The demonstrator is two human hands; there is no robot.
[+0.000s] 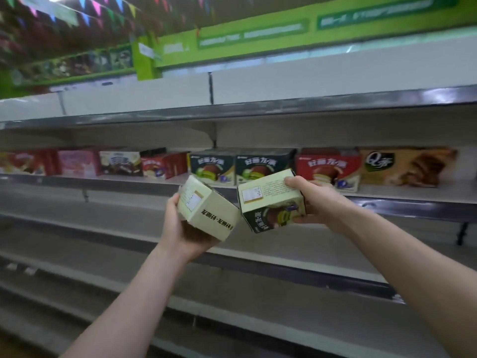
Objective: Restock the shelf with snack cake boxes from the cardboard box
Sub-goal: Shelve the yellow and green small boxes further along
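Carrying two cake boxes up toward stocked shelf [387,196]: left hand [180,228] cradles left box [209,208], right hand [316,200] grips right box [271,200]. Carton unseen. Next, I judge: turn fronts outward, slot beside green boxes [240,166] just beyond hands.

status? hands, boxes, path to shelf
Left hand holds one snack cake box, right hand another. Both tilted, short of the stocked shelf. Nothing in the way.
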